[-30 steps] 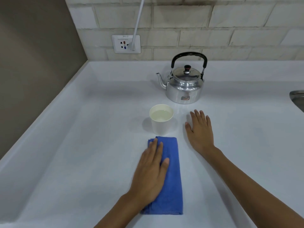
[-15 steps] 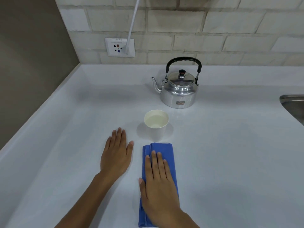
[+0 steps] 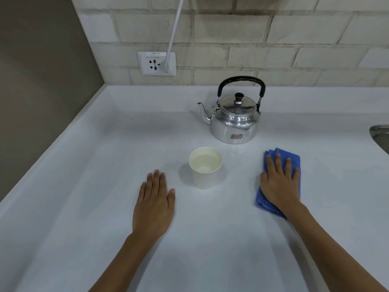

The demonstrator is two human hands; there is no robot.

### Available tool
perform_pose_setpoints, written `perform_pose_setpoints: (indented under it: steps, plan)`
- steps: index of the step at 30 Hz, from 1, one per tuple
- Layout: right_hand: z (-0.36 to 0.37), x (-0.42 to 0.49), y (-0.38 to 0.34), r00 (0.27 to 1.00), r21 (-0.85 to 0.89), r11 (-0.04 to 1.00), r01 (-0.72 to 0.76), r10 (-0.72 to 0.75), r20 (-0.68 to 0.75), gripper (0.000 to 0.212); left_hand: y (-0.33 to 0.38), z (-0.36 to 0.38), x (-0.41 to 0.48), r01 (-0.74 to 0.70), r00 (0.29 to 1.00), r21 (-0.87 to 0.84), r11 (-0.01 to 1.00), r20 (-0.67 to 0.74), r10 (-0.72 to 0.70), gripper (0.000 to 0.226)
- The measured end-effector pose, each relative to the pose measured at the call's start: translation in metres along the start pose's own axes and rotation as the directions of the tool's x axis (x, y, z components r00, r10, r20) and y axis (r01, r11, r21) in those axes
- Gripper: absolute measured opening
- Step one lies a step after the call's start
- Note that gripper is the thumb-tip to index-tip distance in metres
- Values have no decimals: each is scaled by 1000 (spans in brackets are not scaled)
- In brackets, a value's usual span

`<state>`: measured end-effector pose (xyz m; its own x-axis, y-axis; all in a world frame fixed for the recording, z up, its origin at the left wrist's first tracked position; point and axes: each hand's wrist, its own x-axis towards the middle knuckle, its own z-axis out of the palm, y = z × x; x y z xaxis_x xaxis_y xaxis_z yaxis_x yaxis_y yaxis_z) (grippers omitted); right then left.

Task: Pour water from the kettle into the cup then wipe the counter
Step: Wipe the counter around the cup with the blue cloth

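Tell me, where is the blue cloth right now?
The blue cloth lies flat on the white counter under the right hand, right of the cup and in front of the kettle.

The kettle (image 3: 233,123) is polished metal, mirror-bright, with a glossy black handle that looks like plastic; the cup (image 3: 205,168) looks like matt white paper; the cloth (image 3: 293,159) under the right hand (image 3: 279,184) is soft blue fabric in folds; the tabletop (image 3: 105,165) is smooth, pale, with a faint sheen; the wall (image 3: 231,28) behind is rough, matt brick; the socket plate (image 3: 156,63) is smooth white plastic.
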<state>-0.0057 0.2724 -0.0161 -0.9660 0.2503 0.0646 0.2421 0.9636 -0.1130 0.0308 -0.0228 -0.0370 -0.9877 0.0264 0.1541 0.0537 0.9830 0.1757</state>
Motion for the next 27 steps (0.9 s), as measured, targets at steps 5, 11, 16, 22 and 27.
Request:
perform_pose_setpoints:
  steps: [5, 11, 16, 22, 27]
  plan:
    - [7, 12, -46, 966, 35, 966, 256, -256, 16, 56, 0, 0, 0, -7, 1000, -4, 1000, -14, 7, 58]
    - [8, -23, -12, 801, 176, 788, 590, -599, 2, 55, -2, -3, -1, -7, 1000, -57, 998, -16, 6, 82]
    - [5, 5, -13, 897, 99, 895, 435, -441, 41, 58, 5, -4, -1, -1, 1000, -26, 1000, -10, 1, 85]
    - [4, 19, -42, 693, 118, 699, 705, -715, 92, 55, 3, -2, 0, 1, 1000, -20, 1000, 10, 0, 81]
    - [3, 18, -30, 548, 241, 561, 792, -827, 124, 55, 3, -5, 0, 0, 1000, 8, 1000, 24, 0, 84]
